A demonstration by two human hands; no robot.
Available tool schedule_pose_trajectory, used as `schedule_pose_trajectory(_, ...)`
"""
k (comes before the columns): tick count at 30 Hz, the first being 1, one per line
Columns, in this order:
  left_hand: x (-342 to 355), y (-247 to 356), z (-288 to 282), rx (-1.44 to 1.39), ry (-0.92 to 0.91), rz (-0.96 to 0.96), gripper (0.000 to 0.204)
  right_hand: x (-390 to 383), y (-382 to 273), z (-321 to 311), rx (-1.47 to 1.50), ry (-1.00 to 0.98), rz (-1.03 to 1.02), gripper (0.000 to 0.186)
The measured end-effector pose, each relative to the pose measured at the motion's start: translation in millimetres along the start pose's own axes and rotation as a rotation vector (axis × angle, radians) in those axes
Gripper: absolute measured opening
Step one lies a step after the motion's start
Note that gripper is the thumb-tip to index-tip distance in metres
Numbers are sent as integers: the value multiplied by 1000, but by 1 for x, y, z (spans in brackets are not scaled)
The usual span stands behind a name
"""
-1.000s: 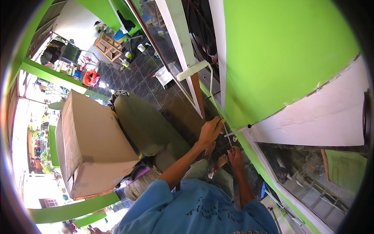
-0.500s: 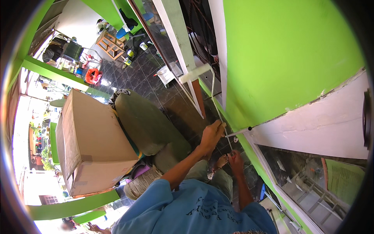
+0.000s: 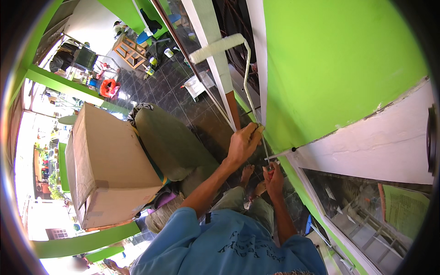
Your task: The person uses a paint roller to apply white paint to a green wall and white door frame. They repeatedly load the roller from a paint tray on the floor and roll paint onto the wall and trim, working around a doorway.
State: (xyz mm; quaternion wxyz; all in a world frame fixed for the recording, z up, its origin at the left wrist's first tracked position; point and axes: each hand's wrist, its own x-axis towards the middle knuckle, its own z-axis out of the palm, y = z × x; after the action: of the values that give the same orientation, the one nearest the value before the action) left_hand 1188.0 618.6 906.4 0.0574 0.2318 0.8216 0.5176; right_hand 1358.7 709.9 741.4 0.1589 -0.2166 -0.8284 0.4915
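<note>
Head camera: a green wall borders the right edge of the dark tiled floor; a cardboard box sits to the left, well apart from the wall. Above the floor, near that right edge, is the white paint roller. The left hand pinches its bent rod; the right hand is wrapped around its partly hidden red grip.

A cardboard box sits beside an olive-green bundle; a wooden frame stands on dark tiles.
</note>
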Motion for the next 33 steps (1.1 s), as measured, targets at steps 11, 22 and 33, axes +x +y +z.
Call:
schedule_pose_trajectory(11, -51, -79, 48, -87, -121, -234, 25, -63, 82, 6, -67, -163, 227, 37)
schedule_pose_trajectory(22, -70, -93, 75, -271, -242, -382, 24, -92, 118, -21, -221, -168, 264, 30)
schedule_pose_trajectory(33, -91, -110, 107, -524, -257, -497, 28, -102, 91, -89, -313, -190, 326, 27)
